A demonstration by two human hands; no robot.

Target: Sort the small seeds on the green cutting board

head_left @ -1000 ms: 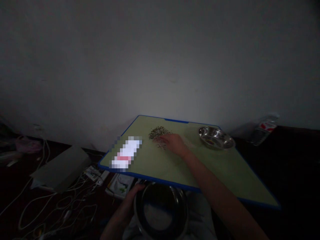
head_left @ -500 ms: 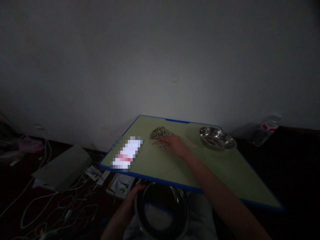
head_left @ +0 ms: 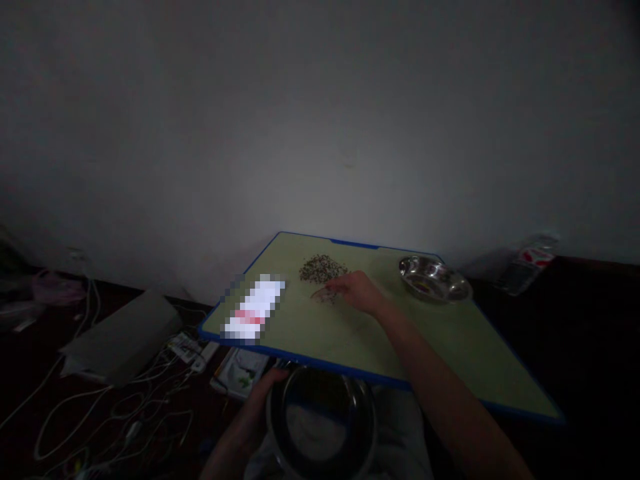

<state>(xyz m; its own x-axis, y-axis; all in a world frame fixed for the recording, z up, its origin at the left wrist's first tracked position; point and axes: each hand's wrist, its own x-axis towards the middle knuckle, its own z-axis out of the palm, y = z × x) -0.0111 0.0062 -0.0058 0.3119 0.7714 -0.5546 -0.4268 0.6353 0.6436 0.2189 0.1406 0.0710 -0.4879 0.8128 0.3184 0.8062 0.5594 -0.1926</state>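
Observation:
A spread of small dark and pale grains or seeds (head_left: 323, 267) lies on the pale green tabletop (head_left: 320, 340). My right hand (head_left: 357, 292) reaches over the table to the near side of this pile. Its stretched fingers touch a few grains pulled a little apart from the rest; the fingertips are blurred. Below the table's near edge, my left hand (head_left: 260, 393) grips the left rim of a round metal bowl (head_left: 371, 427) in my lap. The bowl's inside is dark, so its contents cannot be made out.
Another shiny metal bowl (head_left: 435, 280) stands at the table's right side. A bright, pixelated phone-like screen (head_left: 255, 307) lies at the left. Tangled cables (head_left: 133, 427), a grey box (head_left: 123, 337) and a white tray (head_left: 240, 373) are left of the table. A plastic package (head_left: 530, 263) rests by the wall.
My right hand has drawn slightly right and toward me, away from the main pile, with a few grains by its fingertips. My left hand keeps hold of the bowl.

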